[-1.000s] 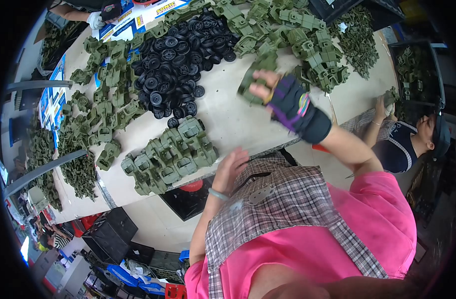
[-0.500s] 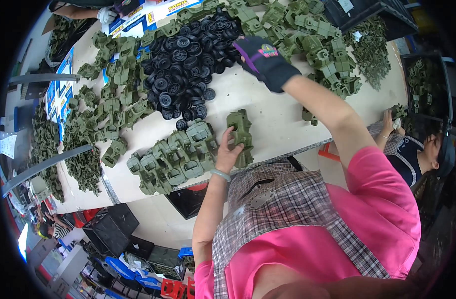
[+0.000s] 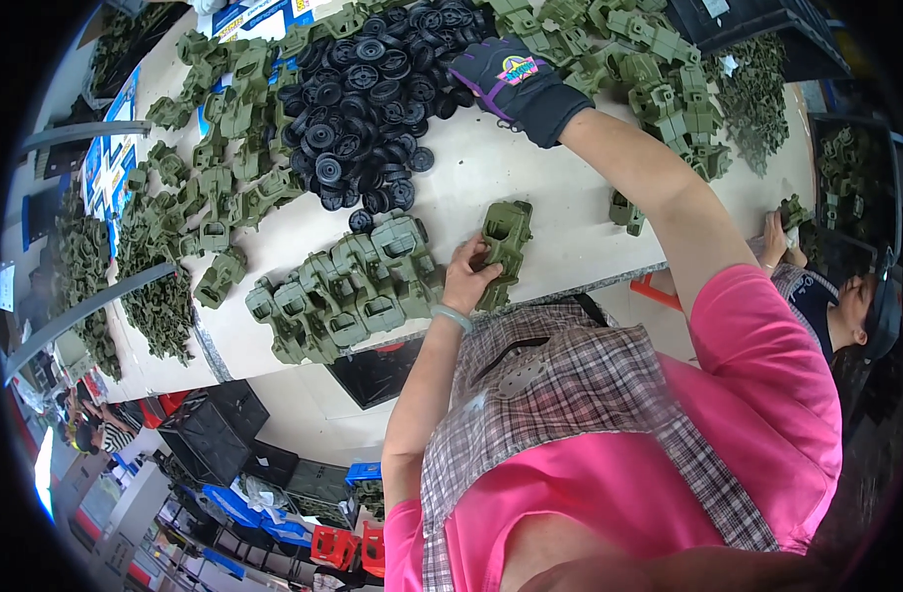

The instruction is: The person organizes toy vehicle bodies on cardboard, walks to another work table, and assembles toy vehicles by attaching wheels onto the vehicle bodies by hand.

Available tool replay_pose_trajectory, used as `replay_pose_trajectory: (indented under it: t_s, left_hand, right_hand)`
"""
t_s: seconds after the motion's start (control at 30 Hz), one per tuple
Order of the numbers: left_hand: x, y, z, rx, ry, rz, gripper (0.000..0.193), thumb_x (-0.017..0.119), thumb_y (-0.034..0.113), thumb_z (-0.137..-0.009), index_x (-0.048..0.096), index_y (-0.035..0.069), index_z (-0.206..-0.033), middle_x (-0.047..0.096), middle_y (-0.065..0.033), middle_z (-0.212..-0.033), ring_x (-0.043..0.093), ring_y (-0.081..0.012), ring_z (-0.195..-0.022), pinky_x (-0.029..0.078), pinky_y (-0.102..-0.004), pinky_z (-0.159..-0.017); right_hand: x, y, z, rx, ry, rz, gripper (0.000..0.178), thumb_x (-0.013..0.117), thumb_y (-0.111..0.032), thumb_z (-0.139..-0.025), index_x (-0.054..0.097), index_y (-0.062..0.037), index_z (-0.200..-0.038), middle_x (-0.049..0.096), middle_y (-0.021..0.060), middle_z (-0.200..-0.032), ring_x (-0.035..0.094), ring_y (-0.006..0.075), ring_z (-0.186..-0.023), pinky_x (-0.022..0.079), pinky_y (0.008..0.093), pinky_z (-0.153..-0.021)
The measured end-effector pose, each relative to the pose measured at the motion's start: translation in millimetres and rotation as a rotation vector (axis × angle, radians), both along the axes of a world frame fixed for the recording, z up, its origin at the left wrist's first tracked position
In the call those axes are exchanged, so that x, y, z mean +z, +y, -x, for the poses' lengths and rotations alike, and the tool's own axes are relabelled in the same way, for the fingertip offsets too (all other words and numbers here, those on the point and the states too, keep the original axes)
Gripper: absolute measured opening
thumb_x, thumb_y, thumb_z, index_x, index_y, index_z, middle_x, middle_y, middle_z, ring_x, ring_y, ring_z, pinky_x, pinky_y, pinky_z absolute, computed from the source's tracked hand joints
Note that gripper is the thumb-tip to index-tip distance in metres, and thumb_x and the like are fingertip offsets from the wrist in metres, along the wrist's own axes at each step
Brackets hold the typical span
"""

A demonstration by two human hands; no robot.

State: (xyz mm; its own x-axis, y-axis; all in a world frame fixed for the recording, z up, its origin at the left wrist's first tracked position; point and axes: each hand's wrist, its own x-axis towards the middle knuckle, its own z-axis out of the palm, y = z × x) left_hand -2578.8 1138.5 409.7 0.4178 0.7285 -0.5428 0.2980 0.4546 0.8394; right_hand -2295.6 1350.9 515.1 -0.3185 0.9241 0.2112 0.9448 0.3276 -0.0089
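My left hand (image 3: pixel 466 279) grips the near end of an olive-green plastic toy vehicle body (image 3: pixel 507 235), fingers closed along its left side. That body rests on the table, slightly tilted, just right of a tight row of similar green bodies (image 3: pixel 345 291). My right hand (image 3: pixel 511 84), in a black and purple glove, is at the right edge of a heap of black toy wheels (image 3: pixel 368 94). Its fingers point down toward the wheels and are mostly hidden, so whether they hold a wheel does not show.
More green bodies (image 3: pixel 659 94) lie at the far right and left. Heaps of small green parts (image 3: pixel 155 306) sit at the table's left end. A co-worker (image 3: pixel 817 296) handles a green part at the right. Black crates (image 3: pixel 757 30) stand around the table.
My left hand has shifted the green body a little to the right, away from the row. My right hand has moved left, closer to the wheel heap. The whole view has tilted slightly.
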Motion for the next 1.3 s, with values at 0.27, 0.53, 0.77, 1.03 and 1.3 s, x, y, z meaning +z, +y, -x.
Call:
replay_pose_trajectory:
  t_s: [0.27, 0.53, 0.77, 1.03, 1.3]
  left_hand:
    - [13.5, 13.5, -8.3, 0.083, -0.196, 0.457, 0.059, 0.076, 0.000, -0.090, 0.058, 0.003, -0.147, 0.071, -0.0152, -0.122, 0.068, -0.0208, -0.107, 0.054, -0.0324, -0.097]
    - [23.2, 6.7, -22.9, -0.164, 0.178, 0.036, 0.056, 0.079, 0.011, -0.089, 0.061, 0.006, -0.142, 0.066, -0.0168, -0.135, 0.062, -0.0310, -0.125, 0.049, -0.0425, -0.109]
    - [57.0, -14.0, -40.3, -0.497, 0.567, -0.784, 0.119, 0.088, 0.033, -0.076, 0.014, 0.012, -0.167, 0.064, -0.0230, -0.134, 0.057, -0.0386, -0.131, 0.044, -0.0497, -0.113]
    - [49.4, -23.8, -56.6, -0.527, 0.577, -0.487, 0.126, 0.085, 0.031, -0.081, -0.002, 0.005, -0.168, 0.064, -0.0240, -0.129, 0.065, -0.0400, -0.116, 0.048, -0.0499, -0.104]
    - [50.8, -25.7, -59.2, -0.495, 0.569, -0.484, 0.126, 0.086, 0.030, -0.080, -0.002, 0.006, -0.168, 0.065, -0.0232, -0.128, 0.065, -0.0400, -0.117, 0.049, -0.0502, -0.104]
  right_hand:
    - [-40.1, -167.5, -6.8, -0.420, 1.419, 0.435, 0.031, 0.074, -0.018, -0.099, 0.064, -0.0011, -0.123, 0.073, 0.0049, -0.109, 0.066, 0.0122, -0.092, 0.056, 0.0302, -0.073]
    - [-26.1, -236.2, -22.6, -0.478, 0.707, 0.450, 0.024, 0.071, -0.017, -0.087, 0.063, -0.0064, -0.107, 0.067, 0.0194, -0.107, 0.068, 0.0365, -0.094, 0.054, 0.0452, -0.075]
    - [-30.2, -240.0, -26.9, -0.314, 0.380, 0.582, 0.029, 0.075, -0.016, -0.079, 0.064, -0.0080, -0.105, 0.065, 0.0212, -0.107, 0.062, 0.0436, -0.106, 0.052, 0.0507, -0.094]
    - [-4.2, -253.8, -8.5, -0.015, 0.691, 0.339, 0.054, 0.080, -0.012, -0.081, 0.062, -0.0042, -0.131, 0.067, 0.0169, -0.114, 0.064, 0.0381, -0.109, 0.053, 0.0465, -0.097]
    - [-14.6, -253.7, 5.1, 0.017, 0.513, 0.328, 0.055, 0.079, -0.024, -0.084, 0.066, -0.0057, -0.134, 0.070, 0.0154, -0.113, 0.063, 0.0374, -0.108, 0.052, 0.0471, -0.095]
